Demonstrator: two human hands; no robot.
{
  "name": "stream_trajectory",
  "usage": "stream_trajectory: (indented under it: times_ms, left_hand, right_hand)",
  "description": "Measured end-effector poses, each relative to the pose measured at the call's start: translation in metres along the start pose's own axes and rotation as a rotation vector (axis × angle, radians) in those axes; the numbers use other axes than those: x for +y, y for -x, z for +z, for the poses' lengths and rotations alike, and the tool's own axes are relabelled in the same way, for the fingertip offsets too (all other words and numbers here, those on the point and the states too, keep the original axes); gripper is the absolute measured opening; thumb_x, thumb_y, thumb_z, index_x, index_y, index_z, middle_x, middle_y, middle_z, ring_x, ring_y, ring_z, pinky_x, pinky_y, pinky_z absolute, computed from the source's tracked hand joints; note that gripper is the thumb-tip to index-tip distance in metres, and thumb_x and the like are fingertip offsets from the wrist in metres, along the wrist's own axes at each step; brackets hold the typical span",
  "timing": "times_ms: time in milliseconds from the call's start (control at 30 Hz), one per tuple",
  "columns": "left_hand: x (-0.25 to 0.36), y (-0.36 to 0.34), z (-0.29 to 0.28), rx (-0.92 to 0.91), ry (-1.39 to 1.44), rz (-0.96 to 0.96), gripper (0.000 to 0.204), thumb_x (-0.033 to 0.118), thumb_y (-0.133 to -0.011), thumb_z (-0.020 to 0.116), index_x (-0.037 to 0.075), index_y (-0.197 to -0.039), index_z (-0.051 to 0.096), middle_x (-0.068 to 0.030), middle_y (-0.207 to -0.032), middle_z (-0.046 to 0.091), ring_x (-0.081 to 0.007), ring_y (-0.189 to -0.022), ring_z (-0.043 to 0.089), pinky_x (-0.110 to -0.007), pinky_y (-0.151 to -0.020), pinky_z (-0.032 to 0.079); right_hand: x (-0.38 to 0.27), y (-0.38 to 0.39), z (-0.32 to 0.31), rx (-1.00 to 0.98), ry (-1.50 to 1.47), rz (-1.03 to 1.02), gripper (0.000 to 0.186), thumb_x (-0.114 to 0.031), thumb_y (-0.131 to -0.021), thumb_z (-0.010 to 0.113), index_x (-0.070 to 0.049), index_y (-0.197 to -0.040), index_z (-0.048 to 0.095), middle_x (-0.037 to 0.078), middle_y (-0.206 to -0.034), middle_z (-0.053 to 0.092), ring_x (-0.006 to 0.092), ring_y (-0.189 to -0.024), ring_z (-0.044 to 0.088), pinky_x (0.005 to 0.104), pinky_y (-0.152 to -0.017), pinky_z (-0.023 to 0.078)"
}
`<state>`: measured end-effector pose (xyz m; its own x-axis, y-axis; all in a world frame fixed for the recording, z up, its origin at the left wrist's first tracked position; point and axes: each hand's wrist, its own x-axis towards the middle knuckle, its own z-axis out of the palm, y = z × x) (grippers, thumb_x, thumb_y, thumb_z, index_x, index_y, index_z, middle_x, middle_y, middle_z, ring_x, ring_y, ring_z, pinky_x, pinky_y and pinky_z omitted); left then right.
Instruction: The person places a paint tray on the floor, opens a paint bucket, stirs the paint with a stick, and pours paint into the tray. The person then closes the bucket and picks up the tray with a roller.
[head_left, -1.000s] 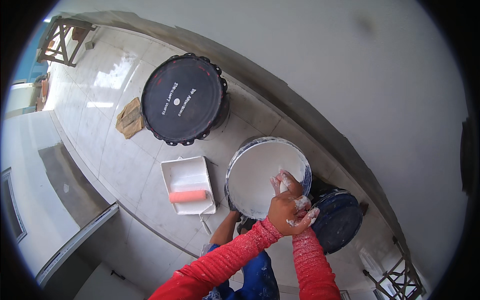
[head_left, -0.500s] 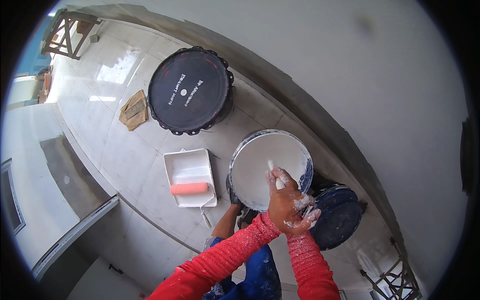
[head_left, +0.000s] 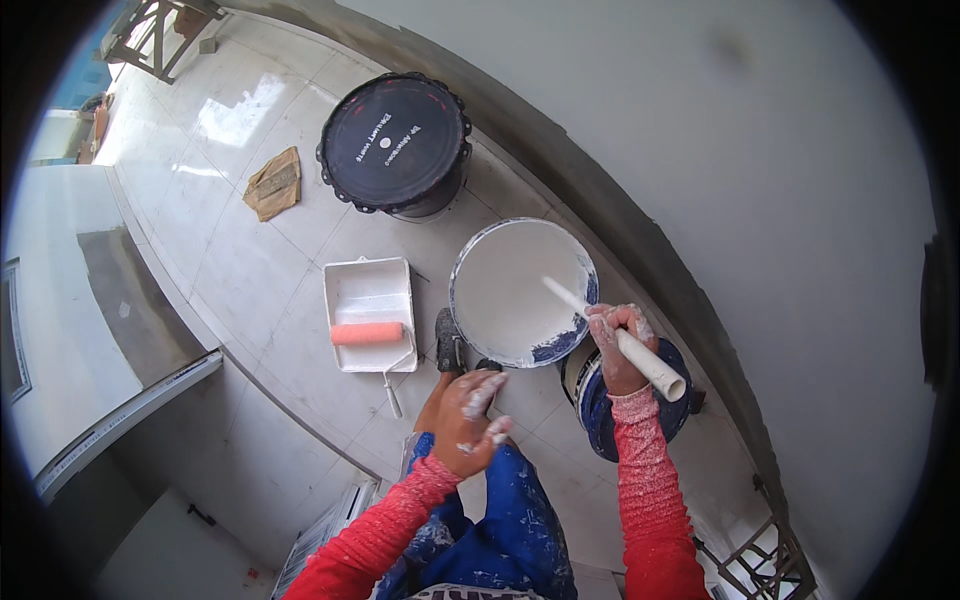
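My right hand (head_left: 620,345) grips a long white pipe (head_left: 655,370), angled with its far end in an open bucket (head_left: 510,275) of white paint, whose rim is smeared blue and white. My left hand (head_left: 468,425) is off the pipe, below and left of the bucket, with thumb and fingers apart and crusted in white. A dark blue bucket (head_left: 650,425) sits under my right hand. Left of the paint bucket lies a white tray (head_left: 370,285) holding a pink roller (head_left: 365,333) on a wire frame with a handle.
A large black lidded bucket (head_left: 400,130) stands further back, beside a crumpled brown paper (head_left: 272,180). A grey-white wall (head_left: 720,180) curves along the right. Metal stands (head_left: 770,555) are at lower right and top left. My shoes and paint-spattered blue trousers (head_left: 510,530) show below.
My left hand has let go of the pipe and moved down and left. My right hand has moved right and up, tilting the pipe. The view has shifted, so the buckets and tray appear higher.
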<state>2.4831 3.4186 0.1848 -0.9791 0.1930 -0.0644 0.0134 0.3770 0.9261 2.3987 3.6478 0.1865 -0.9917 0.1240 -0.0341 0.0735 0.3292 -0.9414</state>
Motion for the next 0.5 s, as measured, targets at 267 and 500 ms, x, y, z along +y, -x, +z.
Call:
stream_trajectory:
  times_ms: [267, 500]
  left_hand:
    - [-0.137, 0.326, -0.101, -0.179, -0.434, -1.151, 0.042, 0.033, -0.094, 0.049, -0.001, -0.114, 0.064, -0.0231, -0.106, 0.067, -0.0356, -0.100, 0.064, -0.040, -0.089, 0.048]
    - [-0.120, 0.422, -0.086, 0.065, 0.180, -1.480, 0.054, 0.045, -0.094, 0.047, -0.002, -0.120, 0.059, -0.0257, -0.111, 0.064, -0.0373, -0.104, 0.062, -0.038, -0.091, 0.046]
  right_hand:
    - [-0.048, -0.005, -0.019, -0.013, -0.328, -0.050, 0.022, -0.015, -0.092, 0.062, -0.004, -0.079, 0.047, 0.007, -0.074, 0.056, 0.0143, -0.073, 0.059, 0.0294, -0.069, 0.050]
    - [-0.056, -0.012, 0.004, -0.016, -0.431, -0.110, 0.028, -0.020, -0.096, 0.057, -0.005, -0.076, 0.046, 0.002, -0.063, 0.046, 0.0090, -0.056, 0.044, 0.0263, -0.056, 0.042]
